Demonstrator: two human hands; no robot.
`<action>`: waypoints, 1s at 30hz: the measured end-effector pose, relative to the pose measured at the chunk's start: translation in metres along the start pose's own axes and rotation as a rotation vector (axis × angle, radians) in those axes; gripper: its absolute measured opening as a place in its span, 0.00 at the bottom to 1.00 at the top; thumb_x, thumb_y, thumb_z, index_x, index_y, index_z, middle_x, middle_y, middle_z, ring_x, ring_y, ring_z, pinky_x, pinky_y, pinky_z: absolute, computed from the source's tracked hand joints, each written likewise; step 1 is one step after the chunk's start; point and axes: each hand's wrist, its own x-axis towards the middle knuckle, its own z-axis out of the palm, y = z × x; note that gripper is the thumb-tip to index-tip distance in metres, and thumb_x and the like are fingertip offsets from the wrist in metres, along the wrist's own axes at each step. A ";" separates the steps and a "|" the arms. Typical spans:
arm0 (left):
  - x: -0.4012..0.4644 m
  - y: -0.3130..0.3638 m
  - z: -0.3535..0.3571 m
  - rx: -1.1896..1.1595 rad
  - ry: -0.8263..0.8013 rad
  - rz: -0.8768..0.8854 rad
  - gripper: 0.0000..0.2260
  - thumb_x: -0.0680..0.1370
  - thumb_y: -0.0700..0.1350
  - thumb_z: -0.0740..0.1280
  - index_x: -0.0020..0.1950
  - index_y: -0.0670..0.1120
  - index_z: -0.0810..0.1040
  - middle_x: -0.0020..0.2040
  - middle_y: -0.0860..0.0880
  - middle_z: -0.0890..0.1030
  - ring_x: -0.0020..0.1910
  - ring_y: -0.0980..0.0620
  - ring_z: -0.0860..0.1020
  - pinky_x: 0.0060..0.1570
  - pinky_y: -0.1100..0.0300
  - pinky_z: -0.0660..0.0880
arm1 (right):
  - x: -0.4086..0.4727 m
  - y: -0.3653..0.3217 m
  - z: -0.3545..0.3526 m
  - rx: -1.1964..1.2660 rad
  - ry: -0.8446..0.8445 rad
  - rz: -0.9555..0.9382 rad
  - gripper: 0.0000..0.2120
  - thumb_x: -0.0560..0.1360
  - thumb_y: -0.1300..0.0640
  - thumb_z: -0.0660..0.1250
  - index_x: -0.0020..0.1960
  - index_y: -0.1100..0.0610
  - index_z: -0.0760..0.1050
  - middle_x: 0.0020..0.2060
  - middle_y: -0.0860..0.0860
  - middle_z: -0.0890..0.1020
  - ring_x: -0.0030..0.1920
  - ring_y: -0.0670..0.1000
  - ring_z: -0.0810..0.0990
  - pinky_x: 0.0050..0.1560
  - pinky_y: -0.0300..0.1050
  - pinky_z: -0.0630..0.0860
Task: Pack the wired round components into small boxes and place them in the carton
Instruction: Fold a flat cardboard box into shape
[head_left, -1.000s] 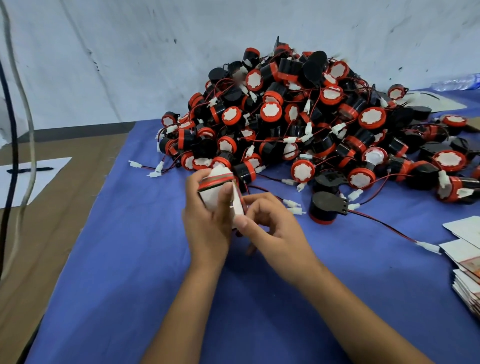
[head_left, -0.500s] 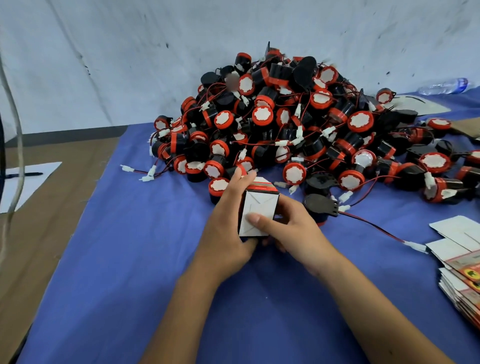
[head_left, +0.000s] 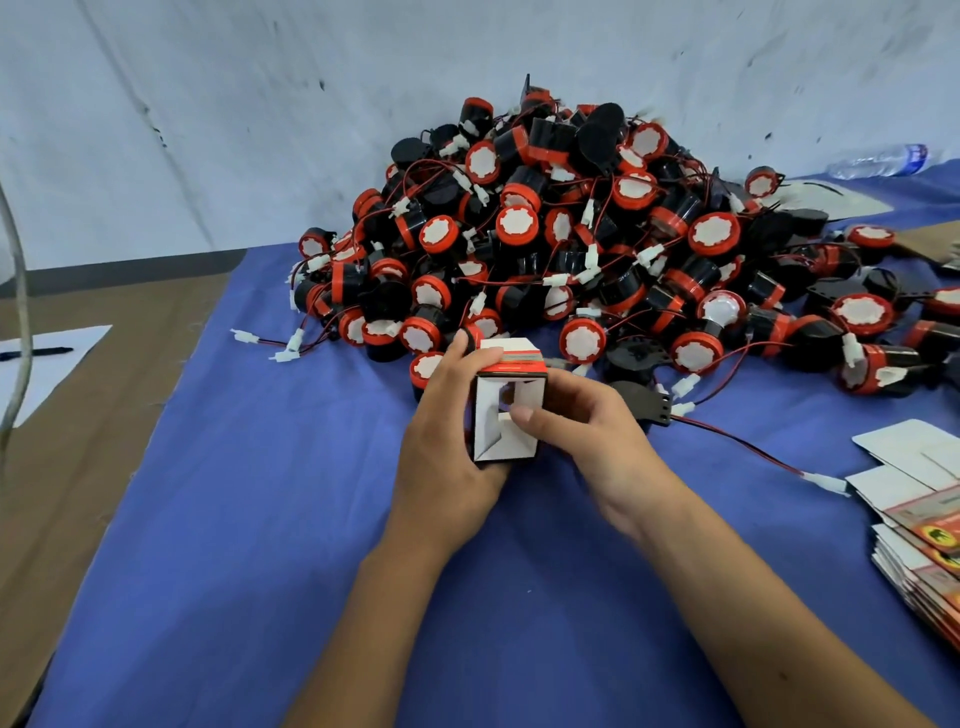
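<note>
Since half a second ago: small box (head_left: 506, 415) turned in the hands, its near end, then shut flat with crossed folds, now gaping with white flaps folded inward and a dark hollow behind them; same spot on the blue desk (head_left: 260, 519), just in front of the heap. Far left on the brown surface: white sheet of paper (head_left: 52, 364) with a pen (head_left: 36, 353) lying across it, a pale cable (head_left: 18, 312) hanging in front. Further right, left hand (head_left: 447, 457) curled around the box's left side, fingers (head_left: 460, 353) reaching over its red-striped top, thumb underneath at the lower edge, grasping it firmly. Box held between both hands, touching each, resting on or just above the cloth. Right hand (head_left: 587, 441) wrapped on the box's right side, thumb (head_left: 524, 415) pressing on an inner flap at the open end, other fingers hidden behind the box. Behind the hands, big pile of wired round components (head_left: 571, 249), black and red with white faces, red leads and white plugs trailing out. Far right: stack of flat box blanks (head_left: 924, 530) at the desk edge, a clear plastic bottle (head_left: 878, 161) lying near the wall.
</note>
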 end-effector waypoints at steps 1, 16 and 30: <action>0.000 -0.001 -0.001 -0.013 0.003 -0.015 0.37 0.73 0.40 0.78 0.75 0.63 0.66 0.79 0.65 0.64 0.79 0.51 0.67 0.64 0.46 0.79 | 0.000 -0.001 0.000 0.023 0.003 -0.015 0.13 0.75 0.65 0.72 0.59 0.59 0.83 0.55 0.58 0.86 0.59 0.58 0.84 0.57 0.48 0.81; -0.003 -0.005 -0.003 -0.078 -0.085 -0.008 0.36 0.73 0.40 0.77 0.74 0.63 0.67 0.76 0.73 0.61 0.77 0.64 0.64 0.61 0.72 0.72 | 0.001 -0.001 -0.008 0.069 -0.173 0.029 0.23 0.72 0.68 0.73 0.66 0.61 0.78 0.59 0.58 0.85 0.61 0.58 0.84 0.56 0.47 0.81; 0.003 -0.011 -0.011 -0.558 -0.115 -0.320 0.26 0.75 0.48 0.67 0.74 0.53 0.72 0.65 0.51 0.81 0.64 0.54 0.79 0.59 0.57 0.78 | -0.002 0.000 0.026 -1.410 -0.048 -0.506 0.12 0.68 0.66 0.70 0.47 0.53 0.78 0.40 0.49 0.83 0.43 0.56 0.80 0.56 0.53 0.74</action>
